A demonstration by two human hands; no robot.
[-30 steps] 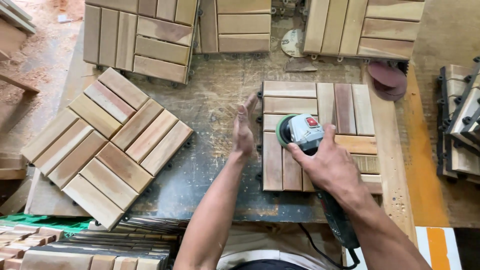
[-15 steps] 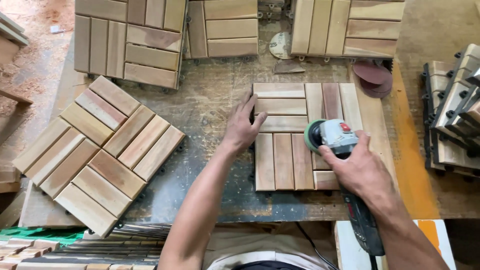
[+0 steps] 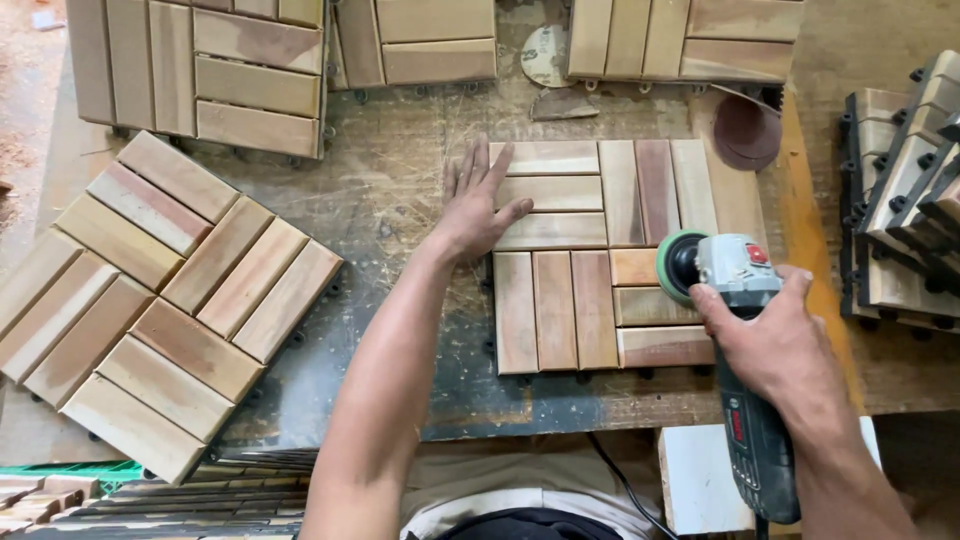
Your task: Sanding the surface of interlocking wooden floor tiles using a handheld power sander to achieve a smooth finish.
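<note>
My right hand [image 3: 770, 345] has drawn the angle grinder [image 3: 735, 330] off to the right edge of the wooden deck tile [image 3: 600, 255], grip wrapped tight round its body. My left hand [image 3: 478, 205], flat and holding nothing, has slid up to the tile's top-left corner on the table [image 3: 400, 170], so the sanded middle lies uncovered.

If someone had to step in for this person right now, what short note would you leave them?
Left hand: flat on the upper left edge of the wooden tile, steadying it.
Right hand: gripping the sander, its disc tilted at the tile's right side.
The tile lies on the workbench; other tiles sit left, behind and stacked at right.
Done: which slats are sanded cannot be told.
Left: likely more sanding on this tile.
</note>
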